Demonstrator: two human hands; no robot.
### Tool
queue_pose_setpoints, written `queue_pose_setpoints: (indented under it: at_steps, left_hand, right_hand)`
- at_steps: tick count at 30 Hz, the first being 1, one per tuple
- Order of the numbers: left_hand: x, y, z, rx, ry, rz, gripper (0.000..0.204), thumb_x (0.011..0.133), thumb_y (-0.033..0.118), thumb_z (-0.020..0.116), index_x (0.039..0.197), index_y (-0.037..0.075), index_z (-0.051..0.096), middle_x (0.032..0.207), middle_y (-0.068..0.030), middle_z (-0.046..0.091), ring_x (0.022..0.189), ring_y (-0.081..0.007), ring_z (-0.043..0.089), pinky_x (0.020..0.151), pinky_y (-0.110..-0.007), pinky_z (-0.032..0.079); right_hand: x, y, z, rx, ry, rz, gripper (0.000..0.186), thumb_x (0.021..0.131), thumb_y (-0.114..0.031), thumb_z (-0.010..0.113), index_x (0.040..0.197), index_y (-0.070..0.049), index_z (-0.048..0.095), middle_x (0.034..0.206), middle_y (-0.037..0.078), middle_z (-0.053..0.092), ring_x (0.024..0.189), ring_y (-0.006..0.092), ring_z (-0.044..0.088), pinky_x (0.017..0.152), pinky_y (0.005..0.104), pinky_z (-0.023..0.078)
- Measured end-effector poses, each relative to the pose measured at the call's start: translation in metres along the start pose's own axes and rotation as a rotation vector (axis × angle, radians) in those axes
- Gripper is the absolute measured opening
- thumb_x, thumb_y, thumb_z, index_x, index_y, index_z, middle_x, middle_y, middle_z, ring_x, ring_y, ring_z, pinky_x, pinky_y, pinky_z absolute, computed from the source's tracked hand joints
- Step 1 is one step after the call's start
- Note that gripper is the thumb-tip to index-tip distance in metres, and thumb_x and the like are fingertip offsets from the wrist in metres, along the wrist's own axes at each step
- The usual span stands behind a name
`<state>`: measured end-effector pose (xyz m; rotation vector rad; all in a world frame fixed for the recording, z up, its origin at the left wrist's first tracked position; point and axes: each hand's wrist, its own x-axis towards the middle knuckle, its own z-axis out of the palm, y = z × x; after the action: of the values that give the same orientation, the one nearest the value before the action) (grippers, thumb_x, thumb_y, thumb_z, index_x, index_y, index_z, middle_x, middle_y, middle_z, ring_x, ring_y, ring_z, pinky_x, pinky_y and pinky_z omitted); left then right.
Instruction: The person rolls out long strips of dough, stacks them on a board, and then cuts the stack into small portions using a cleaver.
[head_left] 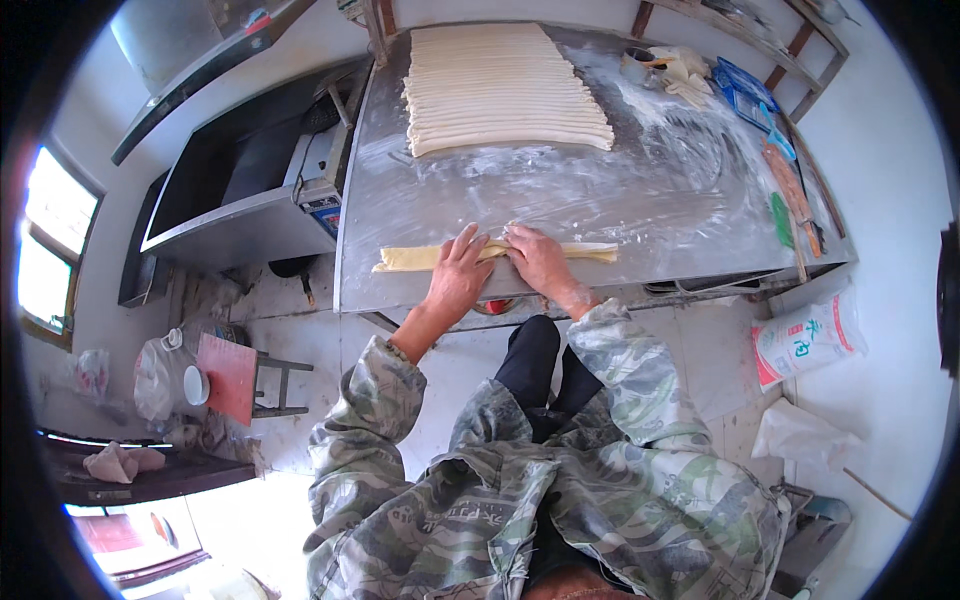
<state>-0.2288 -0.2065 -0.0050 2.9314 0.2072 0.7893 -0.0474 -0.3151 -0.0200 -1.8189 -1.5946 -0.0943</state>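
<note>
The left hand [462, 272] and right hand [540, 262] are resting on the middle of a long dough strip [408, 259], fingers slightly parted and curving over it; I cannot tell whether they are gripping. The strip is lying near the front edge of the metal worktable [470, 190], its left end nearing the side edge. Flour-streaked surface is stretching rightward and back to the rowed dough strips [500, 90].

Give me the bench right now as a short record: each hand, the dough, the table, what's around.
Left hand: on the dough strip
Right hand: on the same strip, further right
Strip: lying sideways near the table's front edge
Dough rows: side by side, far part of table
Table: metal, smeared with white powder
Floor: red-topped stool left, sack right
</note>
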Motion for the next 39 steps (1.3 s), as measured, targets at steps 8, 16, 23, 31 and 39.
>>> queue_pose_setpoints:
  at_steps: [8, 16, 23, 31, 39]
  left_hand:
    - [-0.005, 0.017, 0.000, 0.003, 0.074, -0.022, 0.007, 0.078, 0.007, 0.068, 0.085, 0.005, 0.068, 0.132, -0.0133, 0.059, 0.141, -0.0375, 0.039, 0.109, -0.055, 0.035]
    - [0.013, 0.024, -0.003, -0.247, 0.160, -0.410, 0.010, 0.083, 0.005, 0.066, 0.092, 0.006, 0.061, 0.098, -0.0118, 0.066, 0.089, -0.0350, 0.066, 0.074, -0.044, 0.054]
    - [0.060, 0.063, 0.013, -0.326, 0.173, -0.282, 0.011, 0.088, 0.008, 0.064, 0.099, 0.007, 0.064, 0.093, -0.0148, 0.064, 0.082, -0.0382, 0.066, 0.069, -0.047, 0.053]
    - [0.098, 0.091, 0.040, -0.345, 0.052, -0.137, 0.023, 0.087, 0.007, 0.066, 0.109, 0.010, 0.068, 0.093, -0.0151, 0.067, 0.082, -0.0370, 0.068, 0.069, -0.045, 0.055]
    - [0.123, 0.123, 0.050, -0.322, -0.026, -0.100, 0.028, 0.090, 0.008, 0.064, 0.117, 0.006, 0.065, 0.099, -0.0154, 0.068, 0.087, -0.0376, 0.069, 0.075, -0.046, 0.057]
  right_hand:
    - [-0.003, -0.003, -0.010, -0.026, 0.077, -0.059, 0.024, 0.086, -0.011, 0.065, 0.108, -0.001, 0.068, 0.120, 0.018, 0.067, 0.112, 0.0362, 0.063, 0.096, 0.0441, 0.052]
    - [-0.014, -0.024, -0.034, 0.329, 0.243, 0.185, 0.026, 0.090, -0.012, 0.062, 0.111, 0.003, 0.069, 0.104, 0.017, 0.072, 0.092, 0.0274, 0.070, 0.080, 0.0381, 0.056]
    - [-0.029, -0.018, -0.046, 1.254, 0.125, 0.672, 0.027, 0.098, -0.018, 0.062, 0.117, 0.001, 0.069, 0.095, 0.002, 0.071, 0.075, 0.0058, 0.065, 0.068, 0.0213, 0.056]
    - [-0.055, 0.024, -0.086, 1.316, 0.123, 0.845, 0.021, 0.094, -0.015, 0.068, 0.109, -0.001, 0.071, 0.091, 0.002, 0.072, 0.074, 0.0078, 0.066, 0.065, 0.0222, 0.055]
    - [-0.081, 0.052, -0.113, 1.337, 0.278, 0.737, 0.016, 0.094, -0.007, 0.060, 0.102, 0.004, 0.068, 0.076, 0.003, 0.063, 0.064, 0.0085, 0.057, 0.056, 0.0226, 0.043]
